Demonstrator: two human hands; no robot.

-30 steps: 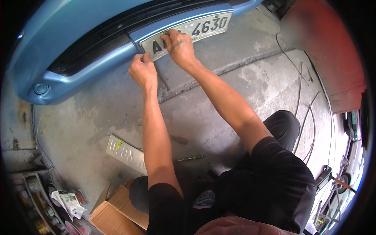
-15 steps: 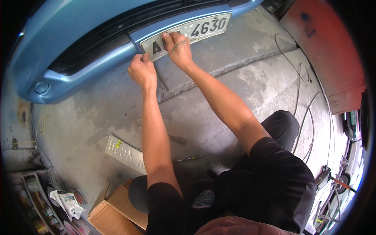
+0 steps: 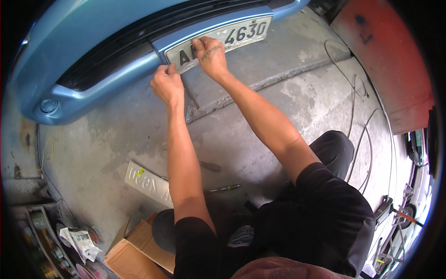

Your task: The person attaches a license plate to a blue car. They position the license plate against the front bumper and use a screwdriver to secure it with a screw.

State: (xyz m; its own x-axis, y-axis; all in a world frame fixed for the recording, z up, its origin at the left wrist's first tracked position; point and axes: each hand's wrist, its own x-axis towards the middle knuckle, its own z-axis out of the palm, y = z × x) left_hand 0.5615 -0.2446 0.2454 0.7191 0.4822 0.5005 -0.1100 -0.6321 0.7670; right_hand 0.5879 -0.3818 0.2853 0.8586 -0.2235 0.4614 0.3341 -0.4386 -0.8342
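Observation:
A white licence plate (image 3: 246,35) with dark raised characters sits at the front bumper (image 3: 109,76) of a light blue car. My left hand (image 3: 167,86) is closed at the plate's lower left corner, thumb and fingers pinching its edge. Farther right, my right hand (image 3: 212,58) lies across the plate and covers some characters. Its fingertips are pressed together near the upper edge; whatever is between them is hidden. Below my hands, a second, unpainted embossed plate (image 3: 148,183) lies on the floor, partly covered by my left forearm.
A pen-like tool (image 3: 225,188) and a dark-handled tool (image 3: 210,166) lie on the concrete floor. An open cardboard box (image 3: 132,258) stands at lower left, beside crumpled paper (image 3: 81,242). Cables (image 3: 355,100) run along the right, near a red panel (image 3: 388,65).
Both hands stay at nearly the same spots on the plate. The right hand has turned slightly, and the plate appears a few pixels farther left.

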